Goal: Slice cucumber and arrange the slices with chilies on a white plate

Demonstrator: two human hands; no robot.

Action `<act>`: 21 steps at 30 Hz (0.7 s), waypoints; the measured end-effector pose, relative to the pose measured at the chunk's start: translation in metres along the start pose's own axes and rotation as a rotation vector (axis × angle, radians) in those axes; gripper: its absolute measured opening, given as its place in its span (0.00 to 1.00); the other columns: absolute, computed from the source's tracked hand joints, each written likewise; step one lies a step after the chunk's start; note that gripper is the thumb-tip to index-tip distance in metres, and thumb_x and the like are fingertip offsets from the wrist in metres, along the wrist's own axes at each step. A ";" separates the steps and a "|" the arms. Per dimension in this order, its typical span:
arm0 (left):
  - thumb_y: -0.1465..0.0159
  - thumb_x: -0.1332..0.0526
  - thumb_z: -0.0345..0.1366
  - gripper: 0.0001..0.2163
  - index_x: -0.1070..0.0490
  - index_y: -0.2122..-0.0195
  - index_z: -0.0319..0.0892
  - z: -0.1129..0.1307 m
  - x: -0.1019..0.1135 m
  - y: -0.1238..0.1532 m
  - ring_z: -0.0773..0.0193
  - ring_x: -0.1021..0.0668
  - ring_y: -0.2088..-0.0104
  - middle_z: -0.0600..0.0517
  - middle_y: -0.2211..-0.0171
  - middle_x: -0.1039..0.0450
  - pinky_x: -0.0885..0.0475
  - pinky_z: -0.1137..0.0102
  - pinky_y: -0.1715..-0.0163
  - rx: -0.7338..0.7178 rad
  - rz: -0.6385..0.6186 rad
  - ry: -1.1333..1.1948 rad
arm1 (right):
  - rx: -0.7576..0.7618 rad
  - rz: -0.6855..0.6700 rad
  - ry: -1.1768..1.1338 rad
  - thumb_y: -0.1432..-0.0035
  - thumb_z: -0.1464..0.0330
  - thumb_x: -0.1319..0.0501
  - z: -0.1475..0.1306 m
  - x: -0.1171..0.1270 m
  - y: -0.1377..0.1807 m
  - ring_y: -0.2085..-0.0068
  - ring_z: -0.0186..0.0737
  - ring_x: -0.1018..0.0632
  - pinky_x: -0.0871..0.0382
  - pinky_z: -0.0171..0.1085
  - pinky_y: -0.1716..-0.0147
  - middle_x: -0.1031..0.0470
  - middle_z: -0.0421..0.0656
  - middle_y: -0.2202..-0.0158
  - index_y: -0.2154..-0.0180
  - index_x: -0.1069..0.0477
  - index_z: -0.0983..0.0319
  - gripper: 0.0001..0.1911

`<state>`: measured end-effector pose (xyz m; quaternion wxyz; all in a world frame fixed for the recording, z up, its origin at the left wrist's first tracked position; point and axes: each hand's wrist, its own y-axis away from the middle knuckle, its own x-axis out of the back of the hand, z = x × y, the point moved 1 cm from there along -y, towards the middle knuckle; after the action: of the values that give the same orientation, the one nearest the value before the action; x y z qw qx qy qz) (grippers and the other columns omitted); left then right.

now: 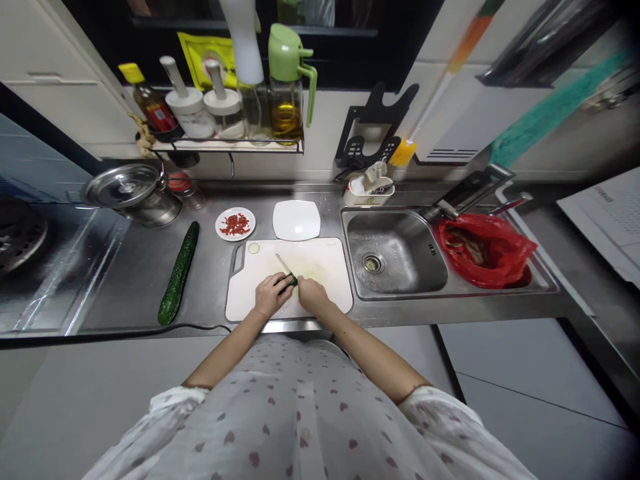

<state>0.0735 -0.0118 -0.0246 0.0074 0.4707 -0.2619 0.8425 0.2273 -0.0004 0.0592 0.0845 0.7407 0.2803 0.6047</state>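
On the white cutting board (320, 263) both my hands meet over a small dark green piece of cucumber (291, 283). My left hand (270, 293) has its fingers curled on that piece, pinning it to the board. My right hand (311, 295) is closed around a knife (284, 265), whose pale blade points away from me towards the back of the board. One thin cucumber slice (254, 248) lies at the board's far left corner. A whole cucumber (179, 273) lies on the steel counter left of the board.
Behind the board stand a small plate of chopped red chilli (235, 223) and an empty white square plate (297, 220). A steel sink (395, 257) lies to the right, with a red plastic bag (487, 248) beside it. A lidded pot (133, 193) and a shelf of bottles (225, 143) are at the back left.
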 end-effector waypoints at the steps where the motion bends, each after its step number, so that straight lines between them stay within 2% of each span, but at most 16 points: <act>1: 0.35 0.42 0.40 0.12 0.24 0.54 0.48 0.000 0.000 0.000 0.62 0.24 0.59 0.48 0.56 0.25 0.27 0.67 0.59 0.002 -0.003 0.002 | -0.005 -0.002 0.005 0.36 0.76 0.53 0.001 -0.001 0.002 0.54 0.44 0.22 0.31 0.37 0.58 0.24 0.52 0.58 0.50 0.38 0.65 0.14; 8: 0.35 0.42 0.41 0.11 0.24 0.55 0.47 0.000 -0.001 -0.001 0.62 0.23 0.60 0.49 0.56 0.24 0.27 0.67 0.59 0.007 0.009 -0.002 | -0.033 -0.040 0.028 0.38 0.77 0.53 0.009 -0.007 0.018 0.54 0.45 0.22 0.31 0.38 0.58 0.24 0.52 0.59 0.51 0.37 0.65 0.15; 21: 0.36 0.41 0.40 0.10 0.24 0.56 0.47 0.001 0.000 -0.003 0.62 0.23 0.60 0.50 0.56 0.24 0.28 0.67 0.59 0.028 0.003 0.009 | 0.020 -0.002 0.014 0.37 0.76 0.53 0.003 -0.004 -0.001 0.52 0.45 0.23 0.32 0.37 0.57 0.24 0.52 0.57 0.49 0.38 0.65 0.15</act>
<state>0.0752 -0.0102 -0.0226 0.0008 0.4667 -0.2508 0.8481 0.2288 -0.0008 0.0543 0.0757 0.7370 0.2875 0.6070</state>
